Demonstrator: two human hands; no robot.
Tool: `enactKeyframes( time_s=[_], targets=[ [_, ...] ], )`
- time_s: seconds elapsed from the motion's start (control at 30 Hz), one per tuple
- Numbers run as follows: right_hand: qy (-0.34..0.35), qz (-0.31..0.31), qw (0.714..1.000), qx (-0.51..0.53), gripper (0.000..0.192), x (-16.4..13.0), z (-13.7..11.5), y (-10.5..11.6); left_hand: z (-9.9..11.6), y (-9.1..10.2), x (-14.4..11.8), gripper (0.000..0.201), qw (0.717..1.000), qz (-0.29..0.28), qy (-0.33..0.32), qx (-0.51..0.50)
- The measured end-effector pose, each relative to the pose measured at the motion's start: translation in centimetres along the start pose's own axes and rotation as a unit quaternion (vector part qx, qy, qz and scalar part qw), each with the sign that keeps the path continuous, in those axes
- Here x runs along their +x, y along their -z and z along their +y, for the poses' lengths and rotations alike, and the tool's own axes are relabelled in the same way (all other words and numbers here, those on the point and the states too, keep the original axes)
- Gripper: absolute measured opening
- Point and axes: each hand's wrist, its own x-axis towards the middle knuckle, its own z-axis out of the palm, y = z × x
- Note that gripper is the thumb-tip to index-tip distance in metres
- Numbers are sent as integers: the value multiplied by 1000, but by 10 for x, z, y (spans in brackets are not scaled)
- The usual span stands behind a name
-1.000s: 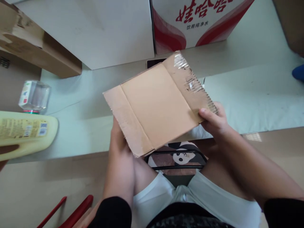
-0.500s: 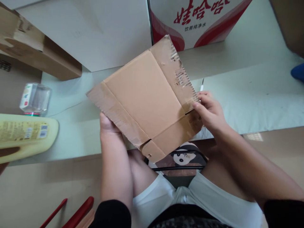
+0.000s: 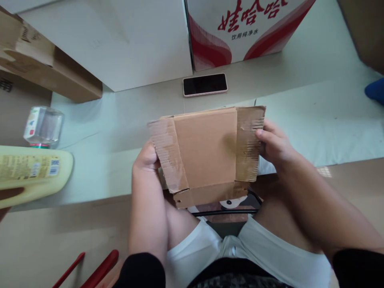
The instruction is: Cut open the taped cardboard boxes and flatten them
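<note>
At center of frame, head view: cardboard [image 3: 207, 150] held by both sides, right hand [image 3: 275, 144] pinching right flap [image 3: 248, 154], thumb on top; left hand [image 3: 147, 157] clamped on left flap [image 3: 170, 162], fingertips hidden. Probably best: light, even grip, edges level; ragged flaps could crease if squeezed.

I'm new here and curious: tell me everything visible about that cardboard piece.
The brown, corrugated-looking cardboard piece has a plain middle panel, scuffed, ridged side flaps and a narrower flap along its near edge, marked off by creases. The left hand and right hand hold its opposite sides, over the front edge of the pale green surface.
</note>
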Motion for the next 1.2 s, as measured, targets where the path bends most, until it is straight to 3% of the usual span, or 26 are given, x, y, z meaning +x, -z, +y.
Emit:
enactKeyframes(
  time_s=[0.07, 0.13, 0.2, 0.3, 0.37, 0.47, 0.53, 0.6, 0.73, 0.87, 0.97, 1.07, 1.2],
  targets=[
    [14, 51, 999, -5, 46, 1, 2, -4, -1, -5, 2, 25, 1000, -14, 13, 12],
    [45, 101, 994, 3, 45, 3, 4, -8, -2, -10, 4, 55, 999, -42, 10, 22],
    [73, 136, 988, 20, 51, 4, 5, -11, -5, -15, 3, 68, 996, -72, -14, 43],
    [77, 169, 982, 29, 56, 8, 6, -7, -9, -19, -1, 55, 991, -86, -45, 93],
    [67, 188, 979, 37, 47, 12, 5, 3, -7, -16, -1, 45, 989, -71, -79, 100],
    [62, 202, 977, 40, 31, 18, 5, 25, 4, -3, 4, 27, 977, -12, -208, 54],
    [44, 176, 982, 46, 34, 20, 6, 33, 12, 8, 11, 22, 959, 31, -282, 22],
    [11, 107, 992, 63, 46, 18, 8, 31, 17, 15, 18, 22, 949, 79, -306, 7],
    [-23, -50, 997, 45, 63, 8, 14, 5, 18, 16, 23, 28, 950, 136, -280, -21],
    [-25, -100, 995, -13, 47, 3, 23, -13, 18, 12, 22, 27, 959, 129, -249, -40],
    [-51, -87, 994, -49, 50, -1, 28, -16, 17, 11, 22, 23, 966, 116, -220, -68],
    [-84, -17, 996, -33, 50, -8, 27, -23, 17, 8, 21, 19, 970, 113, -189, -103],
    [-65, 43, 997, 16, 47, -14, 16, -41, 20, 6, 20, 18, 978, 88, -146, -124]
  ],
)
